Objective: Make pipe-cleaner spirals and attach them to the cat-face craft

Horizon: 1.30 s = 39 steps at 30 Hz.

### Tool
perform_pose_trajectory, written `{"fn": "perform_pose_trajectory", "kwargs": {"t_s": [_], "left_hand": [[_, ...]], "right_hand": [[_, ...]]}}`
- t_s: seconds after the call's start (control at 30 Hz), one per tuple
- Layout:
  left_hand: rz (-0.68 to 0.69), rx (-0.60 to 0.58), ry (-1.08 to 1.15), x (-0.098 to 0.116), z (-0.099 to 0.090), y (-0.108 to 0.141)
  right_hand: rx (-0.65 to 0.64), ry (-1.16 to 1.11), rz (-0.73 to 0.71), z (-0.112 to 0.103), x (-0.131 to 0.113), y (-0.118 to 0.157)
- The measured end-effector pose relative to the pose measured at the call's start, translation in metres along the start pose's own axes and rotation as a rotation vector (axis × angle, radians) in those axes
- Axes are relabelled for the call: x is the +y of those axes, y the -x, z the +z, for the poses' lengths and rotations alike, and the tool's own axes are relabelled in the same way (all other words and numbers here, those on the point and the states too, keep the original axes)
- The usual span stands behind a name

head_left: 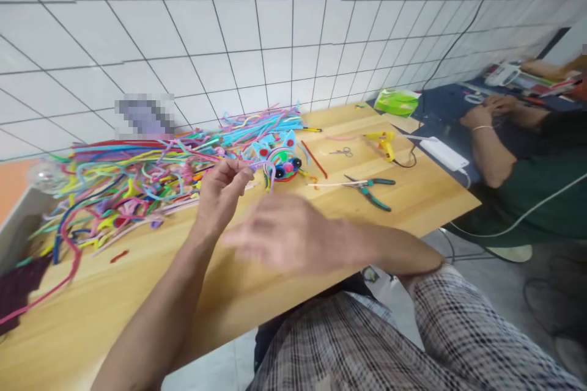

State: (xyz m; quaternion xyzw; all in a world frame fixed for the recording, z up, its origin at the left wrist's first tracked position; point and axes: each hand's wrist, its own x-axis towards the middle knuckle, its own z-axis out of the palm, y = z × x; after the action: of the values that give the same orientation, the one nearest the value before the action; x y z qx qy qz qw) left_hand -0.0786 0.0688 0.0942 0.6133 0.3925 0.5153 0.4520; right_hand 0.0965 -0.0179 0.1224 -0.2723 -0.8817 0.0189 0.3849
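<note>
My left hand (pixel 224 190) is raised over the table, thumb and fingers pinched on a lilac pipe cleaner (pixel 272 172) whose free end curls over and hangs down. Lower and to the right is my right hand (pixel 284 233), smeared by motion, so its fingers cannot be made out. Just beyond the pipe cleaner lies a round blue animal-face craft (pixel 287 159) with pointed ears, black eyes and a pink nose. A heap of colourful pipe cleaners (pixel 132 186) spreads behind and left of my left hand.
Green-handled pliers (pixel 373 190), small scissors (pixel 342 151) and a yellow glue gun (pixel 385 145) lie on the wooden table (pixel 426 201). A white power strip (pixel 444 154) and a green packet (pixel 397 102) are farther right. Another person's hands (pixel 488 111) work at a dark table.
</note>
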Motion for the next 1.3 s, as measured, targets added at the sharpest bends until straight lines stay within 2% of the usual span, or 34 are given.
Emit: {"fn": "perform_pose_trajectory", "kwargs": {"t_s": [0.13, 0.27, 0.57, 0.87, 1.0, 1.2, 1.3], "left_hand": [[0.076, -0.087, 0.011, -0.002, 0.0, 0.003], [0.121, -0.089, -0.035, -0.002, 0.004, 0.009], [0.152, -0.028, 0.05, 0.004, 0.008, 0.009], [0.068, 0.017, 0.195, 0.002, 0.017, 0.012], [0.045, 0.012, 0.253, 0.001, 0.019, 0.013], [0.055, 0.115, 0.307, -0.005, 0.029, 0.018], [0.069, 0.127, 0.306, -0.009, 0.032, 0.019]], "right_hand": [[0.199, 0.004, 0.145, -0.013, 0.041, -0.01], [0.183, -0.085, 0.274, -0.011, 0.067, -0.018], [0.132, -0.352, 0.546, -0.011, 0.064, -0.02], [0.208, -0.652, 0.713, 0.003, 0.068, -0.017], [0.237, -0.738, 0.748, 0.009, 0.069, -0.017], [0.326, -0.721, 0.749, 0.022, 0.062, -0.016], [0.338, -0.722, 0.751, 0.025, 0.059, -0.016]]}}
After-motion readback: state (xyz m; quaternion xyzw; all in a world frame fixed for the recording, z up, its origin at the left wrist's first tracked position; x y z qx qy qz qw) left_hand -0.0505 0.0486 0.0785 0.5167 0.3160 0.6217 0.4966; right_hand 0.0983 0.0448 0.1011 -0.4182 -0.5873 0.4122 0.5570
